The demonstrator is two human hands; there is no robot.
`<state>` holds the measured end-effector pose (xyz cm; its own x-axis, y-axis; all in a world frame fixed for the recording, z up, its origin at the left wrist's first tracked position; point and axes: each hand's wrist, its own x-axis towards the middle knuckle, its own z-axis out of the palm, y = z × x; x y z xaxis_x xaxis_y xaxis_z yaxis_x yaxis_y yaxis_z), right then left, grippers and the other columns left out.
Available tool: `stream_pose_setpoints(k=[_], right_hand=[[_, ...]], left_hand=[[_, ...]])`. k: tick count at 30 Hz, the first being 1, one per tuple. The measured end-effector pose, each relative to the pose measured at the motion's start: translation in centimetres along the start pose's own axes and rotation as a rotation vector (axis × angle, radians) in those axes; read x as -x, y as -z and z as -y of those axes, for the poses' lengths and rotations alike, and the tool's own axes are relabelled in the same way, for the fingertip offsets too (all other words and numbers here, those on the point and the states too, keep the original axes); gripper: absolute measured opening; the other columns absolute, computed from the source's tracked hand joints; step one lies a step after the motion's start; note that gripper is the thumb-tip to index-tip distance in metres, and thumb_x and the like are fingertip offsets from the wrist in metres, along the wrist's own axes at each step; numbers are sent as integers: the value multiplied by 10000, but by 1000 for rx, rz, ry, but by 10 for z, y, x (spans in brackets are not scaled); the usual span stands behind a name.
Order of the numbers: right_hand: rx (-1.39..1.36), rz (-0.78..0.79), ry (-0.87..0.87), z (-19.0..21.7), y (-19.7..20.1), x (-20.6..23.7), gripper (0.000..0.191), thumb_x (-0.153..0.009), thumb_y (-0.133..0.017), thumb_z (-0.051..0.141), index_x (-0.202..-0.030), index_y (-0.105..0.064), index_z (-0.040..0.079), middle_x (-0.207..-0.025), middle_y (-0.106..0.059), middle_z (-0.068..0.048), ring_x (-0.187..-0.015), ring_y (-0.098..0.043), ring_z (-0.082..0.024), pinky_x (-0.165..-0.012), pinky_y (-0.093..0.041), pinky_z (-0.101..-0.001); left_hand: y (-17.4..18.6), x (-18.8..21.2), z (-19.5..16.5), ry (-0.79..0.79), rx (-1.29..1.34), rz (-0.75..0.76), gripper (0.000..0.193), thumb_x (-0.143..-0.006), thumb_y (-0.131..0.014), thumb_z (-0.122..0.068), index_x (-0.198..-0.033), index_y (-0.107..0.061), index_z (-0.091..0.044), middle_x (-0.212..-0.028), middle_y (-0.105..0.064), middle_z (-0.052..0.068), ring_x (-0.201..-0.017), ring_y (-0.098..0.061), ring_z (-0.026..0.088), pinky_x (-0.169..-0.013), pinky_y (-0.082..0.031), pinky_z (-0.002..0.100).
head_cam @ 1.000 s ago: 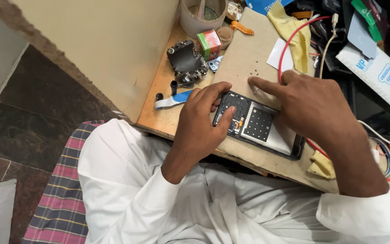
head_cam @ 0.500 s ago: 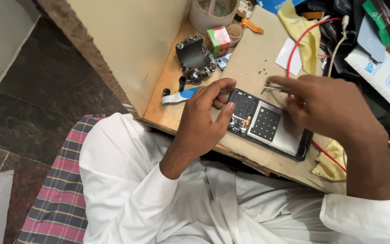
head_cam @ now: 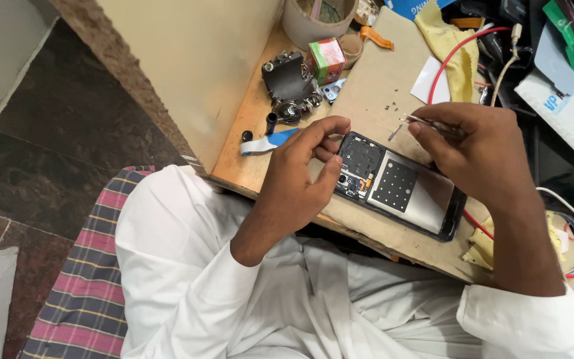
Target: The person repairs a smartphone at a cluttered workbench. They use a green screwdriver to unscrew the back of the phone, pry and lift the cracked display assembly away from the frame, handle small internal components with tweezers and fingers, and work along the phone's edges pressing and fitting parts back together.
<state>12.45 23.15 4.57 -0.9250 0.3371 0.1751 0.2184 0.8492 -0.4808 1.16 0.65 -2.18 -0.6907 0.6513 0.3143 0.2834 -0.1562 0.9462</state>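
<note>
An opened smartphone [head_cam: 400, 186] with its back cover off lies on a brown cardboard sheet [head_cam: 380, 80] on the wooden bench. My left hand [head_cam: 303, 166] rests at the phone's near-left end, thumb and fingers pinching its edge by the camera and circuit board. My right hand [head_cam: 476, 149] hovers above the phone's far side, gripping metal tweezers [head_cam: 412, 121] whose tips hold a small thin part over the cardboard.
A black metal part with keys [head_cam: 290, 86], a small red-green box [head_cam: 327, 60], a grey round cup [head_cam: 317, 20], a yellow cloth [head_cam: 453, 50], red cable [head_cam: 460, 46], a blue-white flex strip [head_cam: 267, 141] and white packets [head_cam: 573, 113] crowd the bench. Tiny screws dot the cardboard.
My right hand lifted off the phone and now holds tweezers raised with a small part. My left hand shifted to the phone's left end. The view came closer.
</note>
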Motion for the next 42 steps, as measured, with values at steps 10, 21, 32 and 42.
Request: stream_pose_setpoints(k=[10, 21, 32, 42], right_hand=[[244, -136, 59, 1, -11, -5, 184, -944, -800, 270, -1105, -831, 185, -760, -710, -44, -608, -646, -131, -580, -484, -275], [367, -84, -92, 15, -1, -4, 267, -972, -827, 421, -1128, -824, 204, -688, -707, -25, -585, -670, -150, -537, -463, -276], [0, 86, -46, 59, -5, 24, 155, -887, -727, 90, -1023, -727, 17, -926, -710, -137, -737, -728, -234, -662, -571, -326], [57, 71, -282, 56, -7, 34, 171, -871, -765, 113, -1012, -755, 19, -901, -719, -122, -678, -725, -237, -643, -567, -349]], left_hand=[[1, 1, 0, 16, 80, 16, 497, -939, -623, 57, -1424, -531, 2, -1297, -679, 100, -1034, -642, 151, -991, -559, 292], [2, 2, -1, 18, 104, 18, 511, -950, -611, 73, -1447, -517, 4, -1333, -673, 98, -1049, -631, 136, -995, -559, 285], [-1, 1, -1, 22, 12, 5, 564, -889, -665, 76, -1429, -534, -18, -1293, -689, 99, -1067, -672, 159, -1001, -563, 295], [0, 1, -2, 5, 7, 8, 579, -882, -669, 93, -1432, -531, -23, -1303, -685, 102, -1100, -680, 167, -1014, -563, 303]])
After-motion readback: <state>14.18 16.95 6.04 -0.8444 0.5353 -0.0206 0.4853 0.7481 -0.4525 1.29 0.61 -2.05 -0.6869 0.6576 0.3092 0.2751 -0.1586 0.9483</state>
